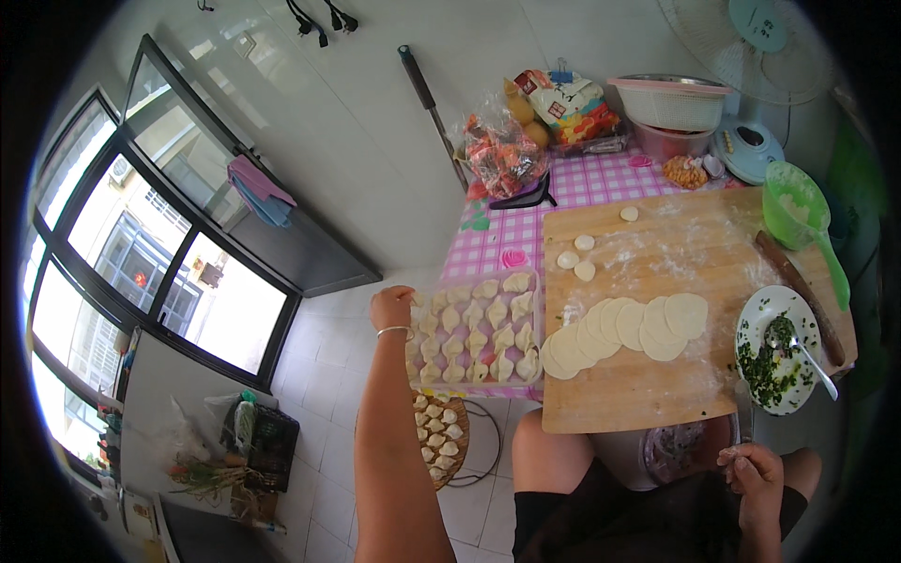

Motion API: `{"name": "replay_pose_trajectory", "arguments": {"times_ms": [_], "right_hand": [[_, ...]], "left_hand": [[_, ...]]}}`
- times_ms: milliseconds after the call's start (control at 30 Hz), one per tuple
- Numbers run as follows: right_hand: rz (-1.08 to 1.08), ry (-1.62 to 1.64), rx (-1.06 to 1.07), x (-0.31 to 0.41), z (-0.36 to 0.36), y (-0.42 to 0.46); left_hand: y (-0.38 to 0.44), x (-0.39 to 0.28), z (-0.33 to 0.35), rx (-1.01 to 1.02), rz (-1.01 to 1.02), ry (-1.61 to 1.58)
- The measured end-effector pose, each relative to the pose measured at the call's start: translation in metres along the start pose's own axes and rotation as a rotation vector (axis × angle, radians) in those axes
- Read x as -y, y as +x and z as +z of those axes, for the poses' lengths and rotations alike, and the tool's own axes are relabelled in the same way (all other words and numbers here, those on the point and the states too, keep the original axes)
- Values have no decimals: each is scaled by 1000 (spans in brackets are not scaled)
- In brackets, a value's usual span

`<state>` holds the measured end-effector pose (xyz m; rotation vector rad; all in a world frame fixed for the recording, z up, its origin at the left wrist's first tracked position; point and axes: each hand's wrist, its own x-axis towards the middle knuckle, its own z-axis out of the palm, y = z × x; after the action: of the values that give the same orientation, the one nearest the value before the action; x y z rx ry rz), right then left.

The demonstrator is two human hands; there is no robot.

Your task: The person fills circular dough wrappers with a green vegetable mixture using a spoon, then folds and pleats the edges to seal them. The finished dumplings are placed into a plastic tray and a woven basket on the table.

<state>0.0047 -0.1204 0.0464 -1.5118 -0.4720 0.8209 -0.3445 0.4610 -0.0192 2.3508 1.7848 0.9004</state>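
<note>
My left hand (393,307), with a bangle at the wrist, is at the far left corner of a clear plastic tray (538,310) that holds rows of dumplings; its fingertips are at a dumpling (417,299), and whether they still grip it I cannot tell. My right hand (753,475) holds a flat metal spatula or knife (743,408) by its lower end, near the board's front edge. Overlapping dough wrappers (628,324) lie on the wooden board (647,401), with small dough pieces (584,271) behind them. An oval plate (750,317) of chopped green filling with a spoon (816,369) is at the right.
A rolling pin (802,295) and a green plastic scoop (792,204) lie at the board's right. Behind stand a fan (747,144), a white basket (669,105) and bagged food (503,155). Below the tray, a round woven tray (461,443) holds more dumplings.
</note>
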Motion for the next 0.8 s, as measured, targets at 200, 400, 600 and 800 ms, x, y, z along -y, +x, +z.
{"name": "replay_pose_trajectory", "arguments": {"times_ms": [200,400,600,800], "right_hand": [[14,5,7,-6,-1,0],[26,15,10,-6,-3,-2],[0,52,-21,-12,-10,-9],[-69,63,-25,-7,-29,-18]], "left_hand": [[-3,-1,-2,15,-77,19],[0,9,-3,85,-30,125],[15,51,10,223,49,19],[42,105,4,153,128,-156]]}}
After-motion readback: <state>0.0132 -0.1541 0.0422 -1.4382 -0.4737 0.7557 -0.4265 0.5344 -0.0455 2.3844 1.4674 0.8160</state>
